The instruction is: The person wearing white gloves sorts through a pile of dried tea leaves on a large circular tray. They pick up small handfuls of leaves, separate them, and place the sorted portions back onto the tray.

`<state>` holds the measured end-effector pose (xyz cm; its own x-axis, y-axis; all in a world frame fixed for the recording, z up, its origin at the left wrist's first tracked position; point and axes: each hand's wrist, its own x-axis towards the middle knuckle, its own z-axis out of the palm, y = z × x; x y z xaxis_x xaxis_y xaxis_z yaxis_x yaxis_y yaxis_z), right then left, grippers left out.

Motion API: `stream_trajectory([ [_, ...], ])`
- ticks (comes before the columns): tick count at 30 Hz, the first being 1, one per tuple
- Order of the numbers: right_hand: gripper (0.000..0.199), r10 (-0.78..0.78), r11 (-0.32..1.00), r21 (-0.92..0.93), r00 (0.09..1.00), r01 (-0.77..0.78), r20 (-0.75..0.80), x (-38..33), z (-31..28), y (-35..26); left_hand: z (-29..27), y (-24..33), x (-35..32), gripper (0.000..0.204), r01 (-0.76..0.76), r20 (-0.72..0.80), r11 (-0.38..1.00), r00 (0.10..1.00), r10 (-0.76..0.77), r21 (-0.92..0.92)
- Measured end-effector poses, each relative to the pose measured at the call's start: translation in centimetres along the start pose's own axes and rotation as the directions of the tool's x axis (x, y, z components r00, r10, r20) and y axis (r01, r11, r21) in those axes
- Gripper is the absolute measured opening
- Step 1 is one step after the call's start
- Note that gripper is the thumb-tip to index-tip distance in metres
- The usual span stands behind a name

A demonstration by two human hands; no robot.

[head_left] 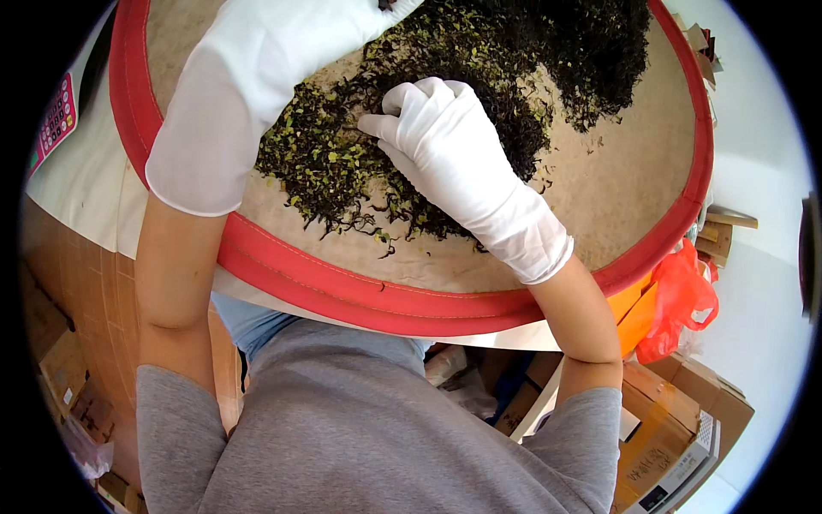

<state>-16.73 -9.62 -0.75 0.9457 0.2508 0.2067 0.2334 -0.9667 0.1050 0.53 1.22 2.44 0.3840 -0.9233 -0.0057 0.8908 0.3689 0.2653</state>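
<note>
Grey shirt [368, 420] fronts round red-rimmed tray [638, 184]; inside, dark leaf heap [599, 56] seems done, green-flecked leaves [321, 158] pending; white-gloved right hand [449, 141], left hand [312, 38]: grips untellable.

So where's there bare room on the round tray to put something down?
The tray is mostly bare at right, between dark leaves, the red rim and the right hand. A thinner strip lies between leaves and near rim. The middle is crowded with leaves.
</note>
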Motion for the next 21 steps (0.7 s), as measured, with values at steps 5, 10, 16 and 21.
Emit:
stream_trajectory([
  [5, 0.015, 0.1, 0.976, 0.194, 0.995, -0.095, -0.018, 0.7, -0.6, 0.1, -0.3, 0.1, -0.3, 0.04, 0.018, 0.012, 0.997, 1.0, -0.017, -0.079],
  [10, 0.007, 0.299, 0.832, 0.528, 0.938, -0.167, -0.174, 0.7, -1.8, 1.6, -0.5, -0.1, 0.0, 0.04, 0.021, -0.001, 0.999, 1.0, -0.021, -0.046],
  [16, 0.021, 0.665, 0.21, 0.916, 0.737, -0.342, 0.122, -0.3, -5.9, 3.3, -1.4, -1.3, 1.0, 0.047, 0.061, -0.079, 0.995, 0.995, -0.056, 0.073],
  [21, 0.021, 0.669, 0.14, 0.963, 0.739, -0.229, 0.079, -0.5, -6.4, 3.2, -0.1, -4.4, -0.2, 0.035, 0.311, -0.036, 0.946, 0.951, -0.309, 0.097],
])
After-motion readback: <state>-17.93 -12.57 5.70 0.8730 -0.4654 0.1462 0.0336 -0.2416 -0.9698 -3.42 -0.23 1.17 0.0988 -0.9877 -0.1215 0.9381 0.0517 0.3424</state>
